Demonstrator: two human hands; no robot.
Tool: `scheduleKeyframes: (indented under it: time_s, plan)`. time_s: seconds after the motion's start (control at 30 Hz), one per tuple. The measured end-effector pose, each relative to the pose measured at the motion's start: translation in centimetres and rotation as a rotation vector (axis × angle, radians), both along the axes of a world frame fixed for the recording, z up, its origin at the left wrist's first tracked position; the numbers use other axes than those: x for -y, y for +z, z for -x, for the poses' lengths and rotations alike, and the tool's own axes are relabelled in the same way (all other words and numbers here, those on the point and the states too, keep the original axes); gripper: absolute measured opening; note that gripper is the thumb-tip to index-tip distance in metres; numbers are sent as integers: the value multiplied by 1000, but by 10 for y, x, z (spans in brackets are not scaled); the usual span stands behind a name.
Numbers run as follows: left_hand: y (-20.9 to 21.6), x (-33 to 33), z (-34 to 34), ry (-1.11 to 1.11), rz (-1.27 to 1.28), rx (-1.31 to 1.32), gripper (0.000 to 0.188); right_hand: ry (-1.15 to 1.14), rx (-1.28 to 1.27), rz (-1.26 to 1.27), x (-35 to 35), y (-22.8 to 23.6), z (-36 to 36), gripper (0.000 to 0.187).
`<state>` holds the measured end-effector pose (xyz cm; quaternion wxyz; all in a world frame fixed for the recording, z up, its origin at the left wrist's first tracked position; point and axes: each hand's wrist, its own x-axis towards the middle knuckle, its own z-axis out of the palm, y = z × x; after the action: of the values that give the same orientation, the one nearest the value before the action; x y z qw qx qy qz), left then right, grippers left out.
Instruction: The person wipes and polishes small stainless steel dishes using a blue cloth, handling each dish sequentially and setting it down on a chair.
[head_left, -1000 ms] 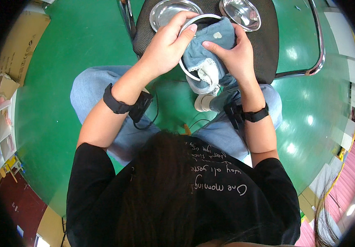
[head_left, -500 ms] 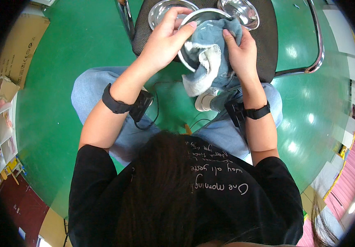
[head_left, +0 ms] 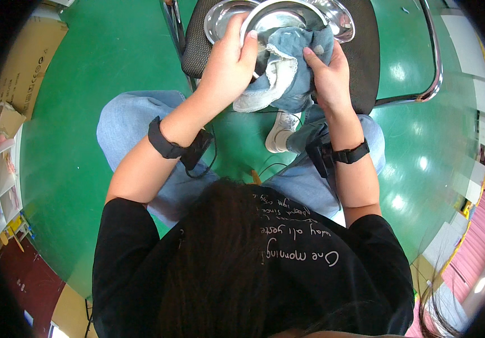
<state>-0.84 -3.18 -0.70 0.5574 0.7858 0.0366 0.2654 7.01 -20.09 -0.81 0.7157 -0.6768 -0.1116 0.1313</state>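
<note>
Steel bowl lifted higher, cloth at its lower rim

Steel bowl (head_left: 279, 17) sits top centre, higher than half a second ago. Cardboard boxes (head_left: 25, 62) line the left edge. Left hand (head_left: 228, 62) grips the rim; right hand (head_left: 327, 70) presses the blue cloth (head_left: 284, 79) on it.

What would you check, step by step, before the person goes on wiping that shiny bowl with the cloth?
1. Left hand has a firm hold on the metal bowl: ok, its fingers curl over the rim.
2. Right hand keeps the blue-grey cloth against the bowl: ok, the cloth is bunched under its fingers.
3. Bowl held above the chair seat, not over bare floor: ok.
4. Other metal dishes on the seat out of the way: cannot tell, they lie very close behind the held bowl.
5. Loose end of the cloth free of snags: ok, it hangs clear below the bowl.
6. Inside of the bowl clean: cannot tell, hands and cloth hide most of it.
</note>
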Motion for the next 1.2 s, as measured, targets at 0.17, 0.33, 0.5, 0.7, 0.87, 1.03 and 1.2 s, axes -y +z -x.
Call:
scheduleKeyframes:
  time_s: [0.17,0.33,0.5,0.7,0.87,1.03,1.2]
  plan:
    - [1,-10,-6,-35,16,-4,32,21,107,55,0,8,4,37]
    - [3,-21,-9,-123,32,-146,32,-4,271,140,4,-2,-1,37]
    - [5,-29,-12,-203,45,-124,32,-4,386,235,3,-1,2,34]
    - [8,-38,-11,-333,-28,-165,32,17,372,260,5,0,4,32]
    - [31,-45,-3,-525,-204,-339,33,180,379,358,8,1,8,25]
    - [23,-50,4,-743,-388,-586,27,580,466,508,4,13,16,25]
    - [21,-34,8,-822,-381,-736,16,719,568,690,6,7,18,26]
